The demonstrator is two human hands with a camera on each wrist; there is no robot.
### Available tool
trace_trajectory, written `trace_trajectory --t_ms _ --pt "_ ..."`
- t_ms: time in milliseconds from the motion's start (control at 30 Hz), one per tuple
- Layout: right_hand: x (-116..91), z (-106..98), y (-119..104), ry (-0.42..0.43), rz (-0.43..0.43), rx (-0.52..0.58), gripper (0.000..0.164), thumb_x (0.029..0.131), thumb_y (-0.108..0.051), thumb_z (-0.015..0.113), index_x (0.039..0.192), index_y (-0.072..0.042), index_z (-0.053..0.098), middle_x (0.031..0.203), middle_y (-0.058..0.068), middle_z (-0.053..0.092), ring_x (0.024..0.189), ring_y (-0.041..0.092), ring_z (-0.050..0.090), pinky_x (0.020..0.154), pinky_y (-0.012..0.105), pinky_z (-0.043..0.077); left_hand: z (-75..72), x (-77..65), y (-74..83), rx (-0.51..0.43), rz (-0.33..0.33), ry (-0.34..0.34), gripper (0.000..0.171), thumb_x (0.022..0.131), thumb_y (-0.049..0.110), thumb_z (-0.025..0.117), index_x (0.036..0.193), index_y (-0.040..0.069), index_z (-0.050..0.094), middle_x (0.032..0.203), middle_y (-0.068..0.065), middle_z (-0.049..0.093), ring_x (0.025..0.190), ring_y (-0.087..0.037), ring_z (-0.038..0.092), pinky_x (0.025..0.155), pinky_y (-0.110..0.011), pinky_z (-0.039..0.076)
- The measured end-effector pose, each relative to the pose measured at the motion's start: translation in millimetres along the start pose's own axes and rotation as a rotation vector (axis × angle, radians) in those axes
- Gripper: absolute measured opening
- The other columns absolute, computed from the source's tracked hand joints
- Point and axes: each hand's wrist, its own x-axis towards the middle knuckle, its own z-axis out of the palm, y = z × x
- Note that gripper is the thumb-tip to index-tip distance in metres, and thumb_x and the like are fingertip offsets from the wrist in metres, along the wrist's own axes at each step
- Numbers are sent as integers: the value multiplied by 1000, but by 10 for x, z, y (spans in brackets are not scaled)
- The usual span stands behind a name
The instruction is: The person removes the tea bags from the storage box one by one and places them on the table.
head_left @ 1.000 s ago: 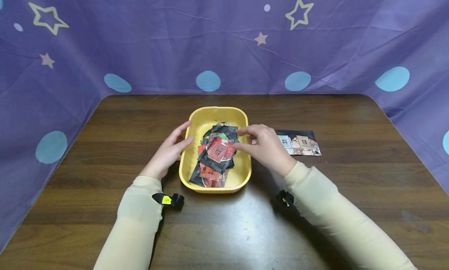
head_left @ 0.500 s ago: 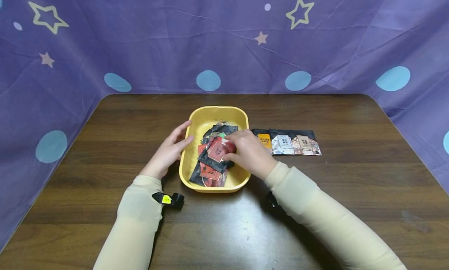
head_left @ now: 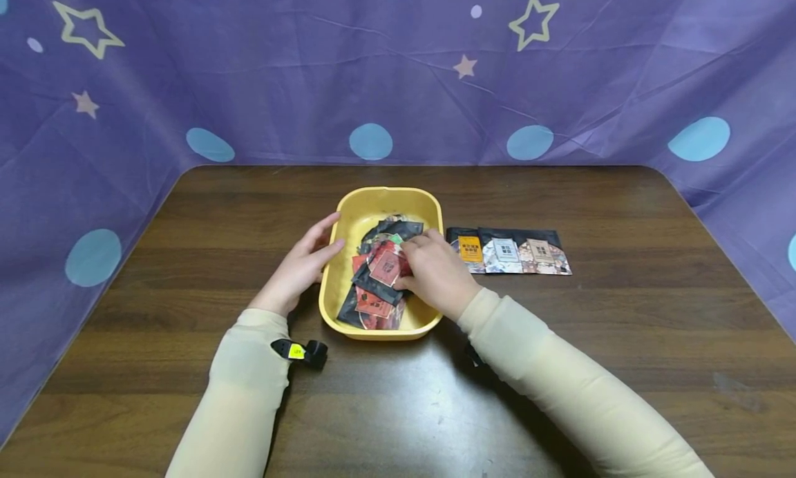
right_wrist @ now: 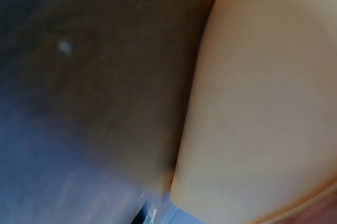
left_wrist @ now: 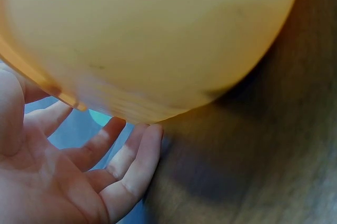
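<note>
Red-labelled packet [head_left: 385,267]: atop the other packets [head_left: 373,305] in the yellow tray [head_left: 388,202]. It lies immediately left of the right hand [head_left: 440,274], the nearer one. We judge its long axis runs obliquely, red end pointing away and rightward. Right grip bent at its right edge; fingertips hidden, so we cannot tell whether it pinches. Left hand [head_left: 294,274] spread against the tray's left side.

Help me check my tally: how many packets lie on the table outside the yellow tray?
3 visible, right of the tray: orange-label packet nearest, white-label packet in the middle, tan-label packet farthest. Others may hide underneath.
</note>
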Motion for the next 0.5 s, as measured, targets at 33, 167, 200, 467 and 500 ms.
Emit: trace_trajectory --t_ms 33,167,200,467,500 --pt "-3 11 -5 6 -5 -25 42 73 -35 87 94 -3 70 97 10 71 95 29 56 87 39 47 2 1 -1 -1 -1 -1 60 104 29 50 158 28 25 148 -20 33 111 -28 55 75 -32 59" --pt "-13 48 -26 23 -6 -102 41 71 -38 88 87 -5 68 91 9 70 91 28 55 84 38 48 7 -3 4 2 -4 -3 60 104 30 50 158 29 25 151 -20 31 113 -29 55 76 -31 59" --pt "-14 54 -31 22 -1 -111 41 70 -38 88 86 -6 68 90 9 70 91 28 55 84 38 48 7 -3 6 2 -3 -3 60 104 29 50 158 29 25 151 -20 31 113 -30 55 76 -31 59" --pt "-15 69 -58 8 25 -146 42 70 -40 88 84 -7 67 87 8 69 90 27 54 84 38 47 5 -3 17 9 -10 -3 59 104 27 49 158 29 25 149 -21 31 112 -29 54 75 -31 59" --pt "-17 71 -60 9 25 -149 42 69 -40 88 84 -6 67 86 9 69 90 27 54 84 38 47 8 -4 16 9 -9 -4 59 104 27 49 158 28 24 149 -21 31 112 -29 54 75 -31 59"
